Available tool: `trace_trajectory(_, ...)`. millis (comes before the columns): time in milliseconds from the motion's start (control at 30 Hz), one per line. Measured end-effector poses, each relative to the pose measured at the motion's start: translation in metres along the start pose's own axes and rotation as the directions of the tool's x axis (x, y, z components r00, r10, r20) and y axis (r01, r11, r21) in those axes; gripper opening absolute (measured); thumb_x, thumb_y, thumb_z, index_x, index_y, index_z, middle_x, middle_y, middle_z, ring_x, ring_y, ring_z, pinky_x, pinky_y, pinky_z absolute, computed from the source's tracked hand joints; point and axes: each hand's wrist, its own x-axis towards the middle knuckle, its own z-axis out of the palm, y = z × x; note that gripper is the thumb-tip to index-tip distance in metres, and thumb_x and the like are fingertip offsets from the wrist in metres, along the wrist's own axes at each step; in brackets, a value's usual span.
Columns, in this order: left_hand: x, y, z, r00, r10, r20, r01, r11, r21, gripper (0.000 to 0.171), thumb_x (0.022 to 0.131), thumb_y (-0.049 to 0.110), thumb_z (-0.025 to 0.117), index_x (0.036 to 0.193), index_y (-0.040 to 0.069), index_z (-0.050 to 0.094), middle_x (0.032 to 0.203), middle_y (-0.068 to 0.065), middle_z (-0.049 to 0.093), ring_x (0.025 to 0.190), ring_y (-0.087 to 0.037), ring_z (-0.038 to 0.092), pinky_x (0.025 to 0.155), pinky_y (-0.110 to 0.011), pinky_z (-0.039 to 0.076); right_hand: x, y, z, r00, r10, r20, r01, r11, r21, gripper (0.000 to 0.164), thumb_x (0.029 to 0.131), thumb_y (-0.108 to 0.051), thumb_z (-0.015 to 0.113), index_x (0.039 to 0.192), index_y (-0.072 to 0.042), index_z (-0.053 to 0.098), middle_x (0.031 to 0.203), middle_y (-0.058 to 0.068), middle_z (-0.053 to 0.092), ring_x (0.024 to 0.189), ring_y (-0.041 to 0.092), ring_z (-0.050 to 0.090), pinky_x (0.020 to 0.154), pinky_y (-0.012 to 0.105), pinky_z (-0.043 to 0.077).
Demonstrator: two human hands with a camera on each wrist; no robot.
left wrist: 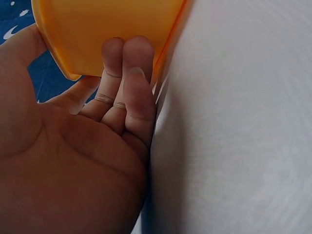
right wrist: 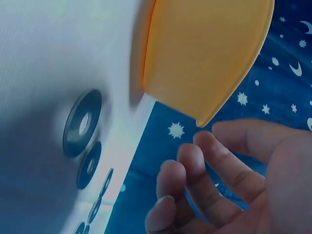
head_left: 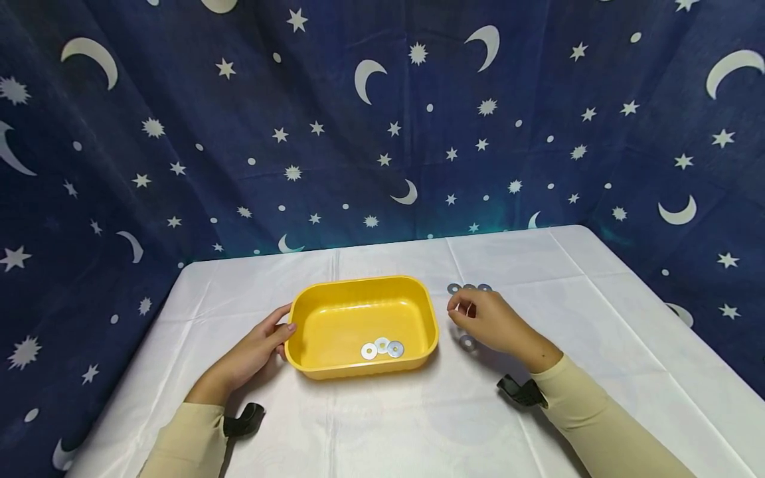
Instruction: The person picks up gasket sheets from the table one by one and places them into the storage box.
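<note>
Beige fabric was worn at the lower left of the head view, and from that sleeve point(head_left: 188, 438) the left hand point(head_left: 254, 348) was extended to a deep yellow, round-cornered plastic tray point(head_left: 329, 322) just below centre. Its left end was gripped, thumb over the rim, fingers against the outer side. Right of centre, the right hand point(head_left: 487, 318) was held over the white tablecloth point(head_left: 382, 425), fingers loosely bent, with nothing seen between thumb and forefinger. The step in hand was judged to be hand transfer of washers between cloth and tray; which way could not be told. A precise pinch on one thin washer seemed called for next, with the tray kept steady.

One tray was counted; three round, silvery metal washers point(head_left: 382, 350) were seen inside, lower right. Farther right, four matching loose washers point(head_left: 473, 344) were visible on the cloth; at least six were shown by the right wrist view.
</note>
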Motion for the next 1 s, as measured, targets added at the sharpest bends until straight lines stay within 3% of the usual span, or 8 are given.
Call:
trace_trajectory(233, 0.001, 0.0, 0.001, 1.0, 0.007, 0.005, -0.007, 1.0, 0.002, 0.06, 0.105, 0.044, 0.046, 0.157, 0.024, 0.025, 0.112, -0.013, 0.06, 0.088, -0.02, 0.058, 0.097, -0.031, 0.037, -0.001, 0.009, -0.003, 0.997, 0.02, 0.079, -0.021, 1.0, 0.019, 0.004, 0.092, -0.011, 0.067, 0.096, -0.008, 0.068, 0.074, -0.001, 0.059, 0.064, 0.014, 0.052, 0.056, 0.023, 0.045)
trace_trajectory(467, 0.003, 0.001, 0.001, 1.0, 0.013, 0.019, -0.013, 1.0, -0.011, 0.06, 0.105, 0.042, 0.047, 0.158, 0.023, 0.025, 0.112, -0.013, 0.06, 0.086, -0.02, 0.058, 0.093, -0.027, 0.04, -0.002, 0.022, -0.004, 0.988, -0.021, 0.152, 0.015, 0.999, 0.039, 0.007, 0.089, -0.004, 0.067, 0.093, -0.01, 0.067, 0.072, -0.002, 0.058, 0.062, 0.012, 0.051, 0.055, 0.022, 0.045)
trace_trajectory(800, 0.002, 0.0, -0.001, 1.0, 0.004, 0.006, -0.004, 1.0, -0.022, 0.062, 0.104, 0.044, 0.048, 0.158, 0.023, 0.025, 0.108, -0.012, 0.059, 0.086, -0.019, 0.058, 0.091, -0.024, 0.041, -0.001, 0.037, -0.008, 0.95, -0.061, 0.306, 0.036, 0.996, 0.084, 0.012, 0.086, -0.007, 0.075, 0.095, -0.012, 0.068, 0.07, -0.004, 0.054, 0.062, 0.01, 0.05, 0.058, 0.021, 0.042)
trace_trajectory(1000, 0.0, 0.0, 0.0, 1.0, 0.006, 0.009, -0.006, 1.0, -0.017, 0.062, 0.104, 0.044, 0.047, 0.158, 0.022, 0.025, 0.104, -0.01, 0.058, 0.085, -0.019, 0.057, 0.09, -0.023, 0.04, -0.002, 0.04, -0.009, 0.932, -0.053, 0.358, 0.031, 0.997, 0.066, 0.016, 0.084, -0.008, 0.076, 0.097, -0.012, 0.066, 0.071, -0.004, 0.055, 0.064, 0.009, 0.051, 0.06, 0.021, 0.043)
